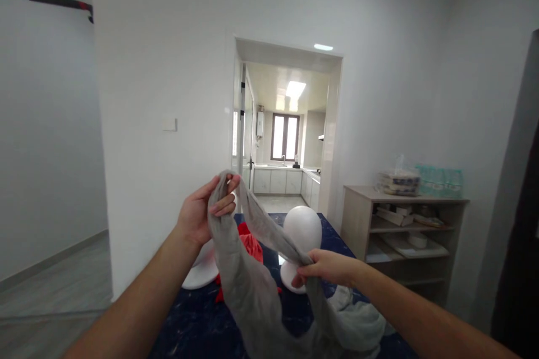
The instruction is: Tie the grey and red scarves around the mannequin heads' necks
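Observation:
A long grey scarf [241,275] hangs in a loose loop between my hands, its lower part draping down over the front of the table. My left hand [204,210] is raised, with fingers closed around the scarf's upper fold. Lower and to the right, my right hand [328,268] pinches another stretch of it. Behind the right hand stands a smooth white head form [302,227] on a round base. A red cloth [251,244] lies on the table behind the scarf. Beside it, a white rounded thing with a flat base [197,277] is partly hidden by my left arm and the scarf.
The dark blue marbled table [191,325] is in front of me. To the right, a wooden shelf unit [357,219] carries bottled water [440,180] and a wrapped bundle [399,182]. Beyond the table, a doorway opens into a kitchen with white cabinets [278,181].

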`<move>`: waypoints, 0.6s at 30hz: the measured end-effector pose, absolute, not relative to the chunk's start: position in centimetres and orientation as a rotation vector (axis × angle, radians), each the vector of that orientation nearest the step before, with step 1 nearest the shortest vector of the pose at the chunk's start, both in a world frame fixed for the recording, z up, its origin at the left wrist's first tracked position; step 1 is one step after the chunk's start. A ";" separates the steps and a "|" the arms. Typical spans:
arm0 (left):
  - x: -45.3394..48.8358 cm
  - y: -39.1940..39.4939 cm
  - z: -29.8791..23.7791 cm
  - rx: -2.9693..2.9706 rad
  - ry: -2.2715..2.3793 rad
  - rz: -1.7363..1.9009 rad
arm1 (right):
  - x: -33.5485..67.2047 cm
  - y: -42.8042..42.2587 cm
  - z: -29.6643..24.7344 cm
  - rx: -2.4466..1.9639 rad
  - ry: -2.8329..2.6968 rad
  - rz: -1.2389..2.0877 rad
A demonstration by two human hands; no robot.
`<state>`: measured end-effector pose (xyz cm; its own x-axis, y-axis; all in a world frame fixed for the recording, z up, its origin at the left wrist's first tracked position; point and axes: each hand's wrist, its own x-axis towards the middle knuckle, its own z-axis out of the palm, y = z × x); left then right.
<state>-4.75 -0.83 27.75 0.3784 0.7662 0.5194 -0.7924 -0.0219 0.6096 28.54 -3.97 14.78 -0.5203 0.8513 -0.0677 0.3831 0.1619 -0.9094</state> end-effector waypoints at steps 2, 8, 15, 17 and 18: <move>-5.1 -0.9 27.4 1.058 0.009 1.237 | 28.5 -3.8 15.0 -1.123 -1.869 1.249; -6.3 0.1 26.6 1.077 0.035 1.242 | 30.5 -3.7 19.8 -0.871 -1.419 1.174; -6.2 -0.1 25.5 1.369 0.390 0.908 | 30.4 -4.6 24.4 -0.828 -1.517 1.099; -6.1 -0.7 25.3 1.456 0.399 0.825 | 30.1 -4.7 24.5 -0.832 -1.557 1.106; -6.1 -1.0 25.2 1.488 0.404 0.759 | 30.2 -4.7 24.3 -0.839 -1.561 1.107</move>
<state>-6.13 -1.01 25.22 0.7130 0.6702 0.2061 -0.2036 -0.0834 0.9755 30.18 -4.69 24.31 -0.2544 0.9088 0.3307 -0.0113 0.3392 -0.9407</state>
